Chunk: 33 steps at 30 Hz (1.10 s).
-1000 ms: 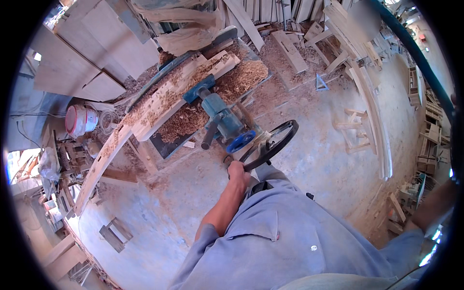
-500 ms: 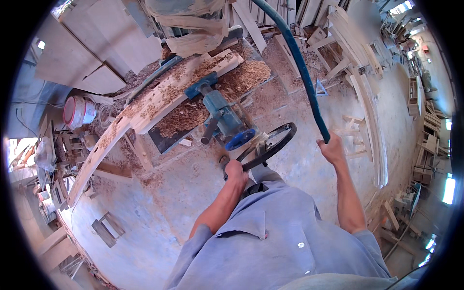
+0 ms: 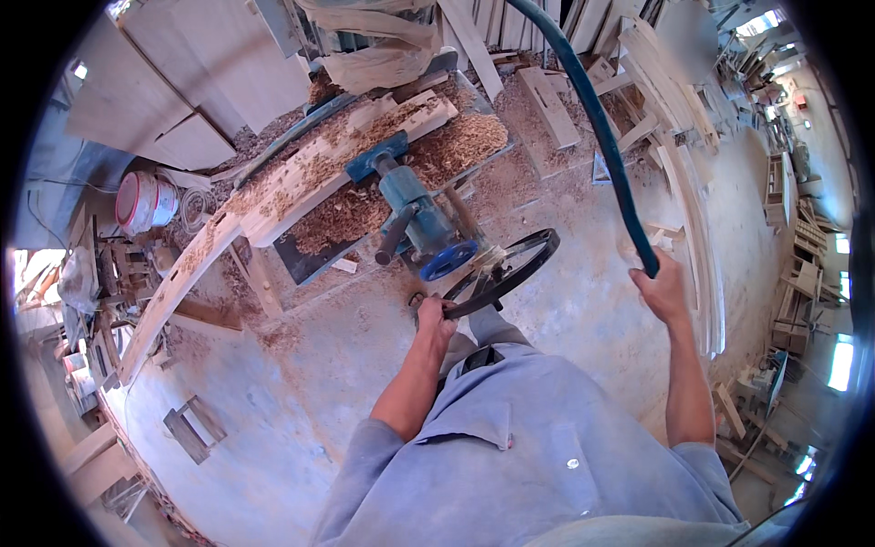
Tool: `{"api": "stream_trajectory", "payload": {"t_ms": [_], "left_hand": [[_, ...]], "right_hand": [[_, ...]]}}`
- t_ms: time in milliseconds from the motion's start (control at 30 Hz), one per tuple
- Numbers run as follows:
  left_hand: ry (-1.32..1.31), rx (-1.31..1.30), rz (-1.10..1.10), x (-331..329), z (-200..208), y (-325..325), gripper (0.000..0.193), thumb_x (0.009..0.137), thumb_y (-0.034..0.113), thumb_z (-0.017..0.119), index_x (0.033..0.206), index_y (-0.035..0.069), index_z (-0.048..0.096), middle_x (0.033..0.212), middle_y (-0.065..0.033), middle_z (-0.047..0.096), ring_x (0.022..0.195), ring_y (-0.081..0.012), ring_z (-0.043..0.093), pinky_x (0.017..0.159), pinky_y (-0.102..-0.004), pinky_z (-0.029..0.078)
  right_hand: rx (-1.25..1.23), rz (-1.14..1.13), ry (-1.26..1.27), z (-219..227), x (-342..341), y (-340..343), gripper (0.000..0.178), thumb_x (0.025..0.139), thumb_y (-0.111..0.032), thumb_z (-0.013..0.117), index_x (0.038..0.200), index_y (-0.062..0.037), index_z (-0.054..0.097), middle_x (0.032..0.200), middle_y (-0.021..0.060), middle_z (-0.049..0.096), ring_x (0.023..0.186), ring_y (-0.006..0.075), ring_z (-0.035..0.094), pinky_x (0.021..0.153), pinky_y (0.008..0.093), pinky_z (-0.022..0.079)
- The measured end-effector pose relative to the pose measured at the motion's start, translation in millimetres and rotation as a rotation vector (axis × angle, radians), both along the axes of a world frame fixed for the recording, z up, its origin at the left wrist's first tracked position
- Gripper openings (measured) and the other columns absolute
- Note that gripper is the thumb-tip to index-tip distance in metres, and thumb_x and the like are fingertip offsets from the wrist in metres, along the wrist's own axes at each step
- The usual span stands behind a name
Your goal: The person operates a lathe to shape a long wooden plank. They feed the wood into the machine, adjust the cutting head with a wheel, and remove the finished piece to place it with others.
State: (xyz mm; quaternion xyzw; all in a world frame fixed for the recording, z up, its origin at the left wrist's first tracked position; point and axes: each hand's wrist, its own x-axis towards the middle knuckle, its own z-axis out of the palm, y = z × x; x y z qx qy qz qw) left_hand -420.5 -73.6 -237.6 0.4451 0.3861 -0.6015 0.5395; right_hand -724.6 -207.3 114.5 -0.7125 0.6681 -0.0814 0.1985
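My left hand (image 3: 436,317) is closed at the near left rim of a black handwheel (image 3: 500,298); a small dark knob or handle shows just beside the fingers. My right hand (image 3: 663,288) wraps round the lower end of a long, curved teal lever (image 3: 597,118) that comes down from the machine's top. Behind the handwheel is a teal clamp (image 3: 410,205) with a smaller blue wheel (image 3: 449,262). Its plate presses against a long wooden beam (image 3: 305,202) lying across the machine's table (image 3: 305,264). Wood chips cover much of the beam and the table.
A cloth-wrapped machine head (image 3: 374,55) stands over the beam. Large boards (image 3: 196,73) and a red-and-white bucket (image 3: 137,202) are at the left. Long planks (image 3: 694,228) lie on the right. A small wooden frame (image 3: 193,428) rests on the floor at lower left.
My right hand has moved right and slightly down, swinging the lever's end with it. My left hand stays at the handwheel, shifted a little left in the picture.
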Motion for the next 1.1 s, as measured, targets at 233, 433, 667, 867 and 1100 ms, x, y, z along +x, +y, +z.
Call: {"api": "stream_trajectory", "payload": {"t_ms": [233, 433, 667, 867, 1100], "left_hand": [[-0.066, 0.119, -0.060, -4.0, 3.5, -3.0, 0.012, 0.079, -0.003, 0.050, 0.089, -0.004, 0.056, 0.088, -0.0131, 0.050, 0.073, -0.0254, 0.053, 0.058, -0.0395, 0.047], [-0.806, 0.071, -0.835, -15.0, 16.7, 10.3, 0.021, 0.085, 0.010, 0.055, 0.090, -0.004, 0.069, 0.104, -0.0179, 0.065, 0.087, -0.0287, 0.065, 0.071, -0.0396, 0.055], [-0.436, 0.128, -0.309, -31.8, 63.4, -10.8, 0.023, 0.090, 0.011, 0.049, 0.104, 0.002, 0.064, 0.103, -0.0157, 0.065, 0.088, -0.0267, 0.064, 0.065, -0.0408, 0.052], [-0.315, -0.027, -0.335, -19.3, 91.0, -6.7, 0.035, 0.090, 0.006, 0.047, 0.125, 0.006, 0.045, 0.123, -0.0134, 0.049, 0.110, -0.0304, 0.054, 0.076, -0.0444, 0.054], [-0.395, -0.110, -0.308, -13.4, 49.9, 14.3, 0.024, 0.078, -0.002, 0.046, 0.101, 0.006, 0.044, 0.098, -0.0110, 0.042, 0.085, -0.0264, 0.048, 0.061, -0.0403, 0.046]], "right_hand": [[-0.016, -0.090, 0.011, -119.2, 4.3, -10.1, 0.028, 0.075, -0.017, 0.072, 0.094, 0.0027, 0.067, 0.083, 0.0231, 0.068, 0.084, 0.0355, 0.068, 0.073, 0.0384, 0.052], [-0.009, -0.018, 0.057, 12.4, 8.9, 11.8, 0.032, 0.073, -0.011, 0.073, 0.100, 0.0030, 0.065, 0.088, 0.0195, 0.069, 0.081, 0.0310, 0.068, 0.074, 0.0372, 0.051], [-0.066, -0.008, 0.051, -44.7, 12.6, 9.5, 0.026, 0.074, -0.011, 0.072, 0.096, 0.0020, 0.064, 0.084, 0.0227, 0.067, 0.080, 0.0361, 0.067, 0.072, 0.0397, 0.051], [-0.106, -0.080, 0.060, -128.3, 27.0, 1.9, 0.022, 0.075, -0.012, 0.069, 0.093, -0.0003, 0.066, 0.082, 0.0241, 0.066, 0.082, 0.0395, 0.067, 0.072, 0.0426, 0.052], [-0.078, -0.096, 0.068, -125.8, 25.7, -1.0, 0.018, 0.078, -0.015, 0.068, 0.092, -0.0037, 0.068, 0.086, 0.0228, 0.068, 0.084, 0.0406, 0.067, 0.075, 0.0441, 0.053]]}}
